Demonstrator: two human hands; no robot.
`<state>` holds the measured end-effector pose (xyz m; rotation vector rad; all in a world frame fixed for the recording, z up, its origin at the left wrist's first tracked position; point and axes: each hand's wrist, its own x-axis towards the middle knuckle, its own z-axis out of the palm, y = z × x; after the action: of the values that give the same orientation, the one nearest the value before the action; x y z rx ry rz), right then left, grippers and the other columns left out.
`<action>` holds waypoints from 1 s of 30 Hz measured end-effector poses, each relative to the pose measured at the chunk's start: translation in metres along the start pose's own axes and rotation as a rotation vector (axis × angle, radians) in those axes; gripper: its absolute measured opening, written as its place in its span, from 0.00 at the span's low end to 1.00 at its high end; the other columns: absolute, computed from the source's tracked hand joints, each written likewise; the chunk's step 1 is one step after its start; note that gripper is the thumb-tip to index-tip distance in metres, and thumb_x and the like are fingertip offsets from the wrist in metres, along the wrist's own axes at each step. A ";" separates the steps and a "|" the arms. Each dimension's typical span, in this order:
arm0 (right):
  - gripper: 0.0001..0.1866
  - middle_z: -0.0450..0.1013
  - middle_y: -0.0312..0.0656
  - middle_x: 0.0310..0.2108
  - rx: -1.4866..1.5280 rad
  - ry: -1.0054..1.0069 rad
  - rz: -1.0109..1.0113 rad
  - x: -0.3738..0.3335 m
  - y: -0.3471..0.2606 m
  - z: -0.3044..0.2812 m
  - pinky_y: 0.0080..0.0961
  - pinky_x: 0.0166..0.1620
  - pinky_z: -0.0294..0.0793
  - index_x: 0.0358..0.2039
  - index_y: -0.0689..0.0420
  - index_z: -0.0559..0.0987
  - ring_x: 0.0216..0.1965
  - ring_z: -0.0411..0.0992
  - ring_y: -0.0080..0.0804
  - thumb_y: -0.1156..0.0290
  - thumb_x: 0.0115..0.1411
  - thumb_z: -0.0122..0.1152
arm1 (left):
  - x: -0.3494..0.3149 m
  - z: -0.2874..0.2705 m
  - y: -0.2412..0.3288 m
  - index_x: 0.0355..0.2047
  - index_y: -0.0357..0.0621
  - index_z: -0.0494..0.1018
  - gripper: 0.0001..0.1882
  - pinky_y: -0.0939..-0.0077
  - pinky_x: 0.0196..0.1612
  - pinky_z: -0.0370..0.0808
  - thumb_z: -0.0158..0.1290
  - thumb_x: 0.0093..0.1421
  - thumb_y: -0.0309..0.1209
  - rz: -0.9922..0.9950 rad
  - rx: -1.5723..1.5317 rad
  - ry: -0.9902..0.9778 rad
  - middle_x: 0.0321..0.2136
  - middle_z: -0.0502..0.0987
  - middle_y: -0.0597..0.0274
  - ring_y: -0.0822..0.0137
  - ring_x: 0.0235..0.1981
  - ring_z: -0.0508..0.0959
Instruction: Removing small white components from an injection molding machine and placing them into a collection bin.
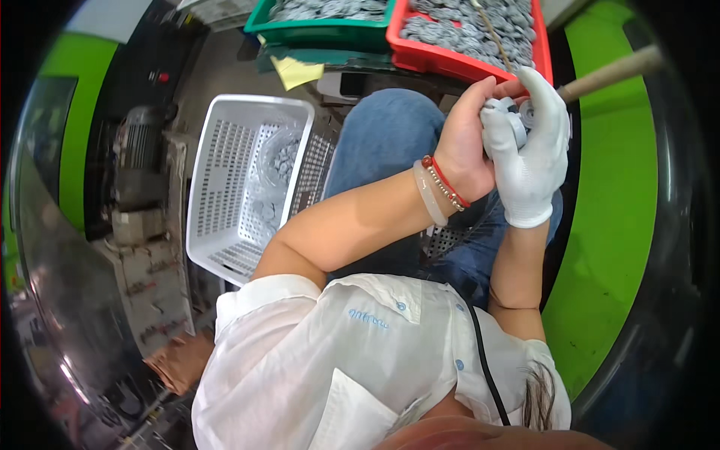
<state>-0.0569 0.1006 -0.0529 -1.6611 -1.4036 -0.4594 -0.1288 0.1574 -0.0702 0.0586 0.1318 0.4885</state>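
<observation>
My left hand (463, 146), bare with bracelets at the wrist, is cupped against my right hand (534, 154), which wears a white knitted glove. Between them sit a few small round grey parts (517, 129), partly covered by the fingers. The gloved fingers curl over the parts, and the bare palm closes in from the left. Just beyond the hands stands a red crate (465, 65), with many grey disc-like parts (480, 37) of a similar colour heaped in it. What lies deeper in the palms is hidden.
A green crate (319, 35) of grey parts stands left of the red one, with yellow paper (298, 73) below it. At left is a white slotted basket (251, 100) holding bagged parts. A wooden handle (611, 73) juts in at right, before a green panel (619, 217).
</observation>
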 end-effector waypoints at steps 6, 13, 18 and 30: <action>0.22 0.72 0.42 0.45 -0.055 -0.302 -0.209 0.026 -0.058 0.008 0.35 0.53 0.62 0.45 0.54 0.76 0.45 0.69 0.40 0.57 0.51 0.63 | -0.037 -0.005 0.035 0.40 0.48 0.72 0.17 0.70 0.48 0.73 0.39 0.66 0.44 0.077 -0.201 -0.101 0.37 0.75 0.63 0.67 0.42 0.76; 0.17 0.71 0.40 0.47 -0.281 -0.416 -0.472 0.052 -0.131 0.057 0.41 0.60 0.51 0.47 0.50 0.76 0.50 0.67 0.38 0.59 0.61 0.48 | -0.080 -0.009 0.099 0.42 0.47 0.71 0.16 0.64 0.53 0.69 0.41 0.63 0.43 0.307 -0.168 -0.251 0.41 0.76 0.61 0.62 0.46 0.75; 0.15 0.73 0.42 0.44 0.142 -0.312 -0.558 0.057 -0.154 0.093 0.37 0.56 0.58 0.45 0.53 0.76 0.47 0.68 0.40 0.67 0.58 0.53 | -0.114 -0.040 0.150 0.40 0.46 0.73 0.17 0.58 0.52 0.71 0.42 0.63 0.44 0.486 -0.146 0.032 0.39 0.76 0.58 0.58 0.45 0.75; 0.14 0.74 0.44 0.43 0.365 -0.205 0.359 0.004 -0.008 0.039 0.25 0.54 0.67 0.46 0.67 0.74 0.46 0.71 0.29 0.72 0.66 0.47 | -0.200 -0.310 0.264 0.46 0.46 0.68 0.18 0.44 0.55 0.64 0.43 0.61 0.42 0.785 -0.150 0.817 0.45 0.72 0.51 0.49 0.49 0.71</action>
<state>-0.0728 0.1336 -0.0682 -1.6368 -1.2068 0.1684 -0.4702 0.3036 -0.3319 -0.2532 0.8929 1.2883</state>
